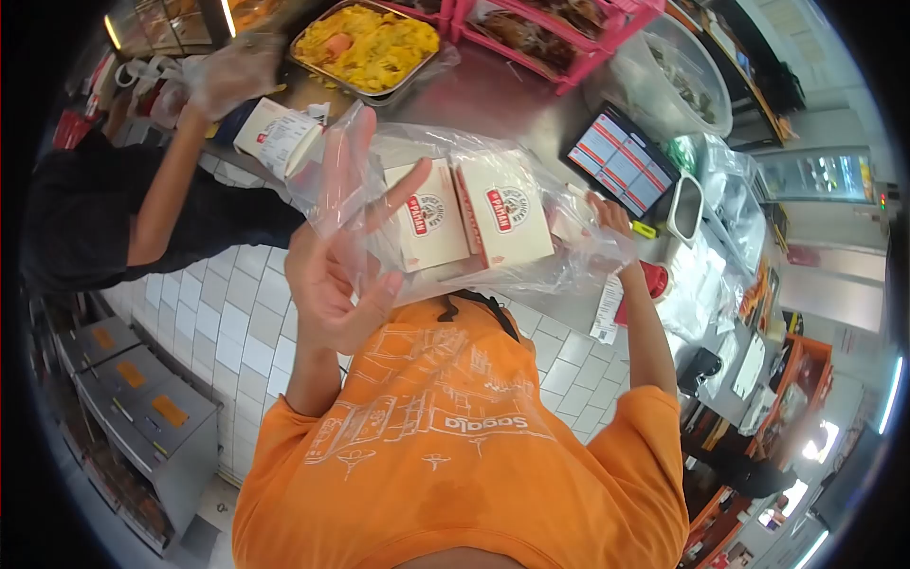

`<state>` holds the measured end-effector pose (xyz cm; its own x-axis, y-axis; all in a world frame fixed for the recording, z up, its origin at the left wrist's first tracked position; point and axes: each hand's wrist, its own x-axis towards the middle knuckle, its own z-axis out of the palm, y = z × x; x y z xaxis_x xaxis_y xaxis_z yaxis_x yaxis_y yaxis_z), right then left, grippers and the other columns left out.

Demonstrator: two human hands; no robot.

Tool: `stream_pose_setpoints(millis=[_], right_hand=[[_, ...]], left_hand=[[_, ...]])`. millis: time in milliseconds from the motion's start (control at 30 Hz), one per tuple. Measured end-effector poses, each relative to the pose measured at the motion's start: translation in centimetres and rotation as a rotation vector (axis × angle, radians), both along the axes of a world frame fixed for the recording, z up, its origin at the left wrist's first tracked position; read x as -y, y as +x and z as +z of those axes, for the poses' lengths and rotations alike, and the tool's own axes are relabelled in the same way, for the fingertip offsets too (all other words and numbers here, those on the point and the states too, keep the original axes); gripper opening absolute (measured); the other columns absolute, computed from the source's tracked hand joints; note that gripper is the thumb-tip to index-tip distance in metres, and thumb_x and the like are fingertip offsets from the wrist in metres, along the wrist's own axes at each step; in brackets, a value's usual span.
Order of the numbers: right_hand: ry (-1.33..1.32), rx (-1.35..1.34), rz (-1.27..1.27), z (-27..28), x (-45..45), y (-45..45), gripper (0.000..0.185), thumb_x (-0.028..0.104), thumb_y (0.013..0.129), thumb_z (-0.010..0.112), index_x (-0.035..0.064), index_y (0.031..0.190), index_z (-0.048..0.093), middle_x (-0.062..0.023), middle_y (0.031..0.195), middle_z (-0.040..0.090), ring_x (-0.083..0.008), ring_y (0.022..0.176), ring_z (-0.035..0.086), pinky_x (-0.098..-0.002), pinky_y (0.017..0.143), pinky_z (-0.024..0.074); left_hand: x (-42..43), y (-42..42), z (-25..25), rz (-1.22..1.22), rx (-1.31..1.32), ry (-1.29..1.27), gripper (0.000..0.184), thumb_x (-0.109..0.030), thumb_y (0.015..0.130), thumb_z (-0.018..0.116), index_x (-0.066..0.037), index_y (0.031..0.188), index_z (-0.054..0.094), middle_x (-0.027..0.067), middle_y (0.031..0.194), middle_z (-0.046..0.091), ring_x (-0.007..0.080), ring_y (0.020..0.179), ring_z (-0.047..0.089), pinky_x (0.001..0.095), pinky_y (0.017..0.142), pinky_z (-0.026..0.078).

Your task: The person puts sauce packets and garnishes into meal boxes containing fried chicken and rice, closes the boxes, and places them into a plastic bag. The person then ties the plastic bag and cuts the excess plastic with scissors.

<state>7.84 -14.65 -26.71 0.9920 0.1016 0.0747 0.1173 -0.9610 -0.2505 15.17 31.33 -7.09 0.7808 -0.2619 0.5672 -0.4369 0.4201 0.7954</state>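
Note:
A clear plastic bag (pixel 379 152) holds two white boxes with red print, a left box (pixel 403 248) and a right box (pixel 531 228), side by side. My left hand (pixel 332 275) is at the bag's left end, fingers spread, with the film draped over and around them. At the bag's right end, beside the tablet, the fingers of my right hand (pixel 611 216) are closed on the plastic, partly hidden behind it.
A co-worker's gloved hand (pixel 237 71) is beyond a white box (pixel 277 137) at upper left. Behind the bag are a tray of yellow food (pixel 365 47), pink crates (pixel 559 81), a tablet (pixel 624 161) and a large clear tub (pixel 716 100). Grey cabinets (pixel 142 403) stand lower left.

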Motion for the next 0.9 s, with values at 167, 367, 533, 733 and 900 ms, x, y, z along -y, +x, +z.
stream_pose_setpoints(millis=[167,367,533,733,900], right_hand=[[0.137,-0.108,-0.216,6.0,-0.7,-0.7,0.084,0.031,0.071,0.078,0.0115,0.145,0.045,-0.0231,0.112,0.063,-0.0433,0.104,0.06,-0.048,0.091,0.0478],[0.888,0.307,-0.586,25.4,-10.9,-5.4,0.092,0.011,0.071,0.083,-0.0052,0.146,0.032,-0.0189,0.126,0.057,-0.0266,0.098,0.069,-0.0403,0.086,0.0595],[0.789,0.086,-0.384,18.7,-22.8,-4.2,0.055,0.021,0.08,0.081,-0.0013,0.123,0.056,-0.0194,0.12,0.062,-0.0259,0.115,0.059,-0.0447,0.094,0.0511],[0.583,-0.274,-0.448,14.1,-31.8,4.1,0.092,0.047,0.066,0.083,-0.0008,0.128,0.036,-0.0261,0.116,0.051,-0.038,0.113,0.052,-0.0454,0.091,0.0471],[0.165,0.024,-0.442,7.9,-33.3,5.0,0.091,0.062,0.075,0.072,-0.0031,0.13,0.042,-0.0305,0.134,0.05,-0.0447,0.133,0.042,-0.0595,0.105,0.0342]], left_hand=[[-0.7,0.7,1.3,-0.053,0.034,0.189,0.083,-0.004,0.082,0.061,0.009,0.154,0.02,0.0329,0.16,0.015,0.0454,0.15,0.012,0.0644,0.111,0.034],[0.0,0.5,-0.3,-0.058,0.021,0.108,0.082,-0.007,0.086,0.062,0.007,0.155,0.02,0.0286,0.162,0.014,0.0446,0.151,0.011,0.0658,0.112,0.032],[0.9,0.2,-0.3,-0.064,0.114,0.023,0.088,-0.009,0.083,0.066,0.006,0.156,0.018,0.0279,0.163,0.012,0.0447,0.15,0.015,0.0548,0.114,0.034],[-0.6,-0.5,0.5,-0.116,-0.026,-0.042,0.1,-0.016,0.08,0.074,0.008,0.156,0.012,0.0252,0.164,0.014,0.0449,0.149,0.021,0.0384,0.106,0.041],[0.2,-1.3,0.1,0.008,0.062,0.033,0.089,-0.001,0.081,0.07,0.008,0.155,0.02,0.0271,0.162,0.018,0.0399,0.145,0.033,0.0389,0.098,0.052]])
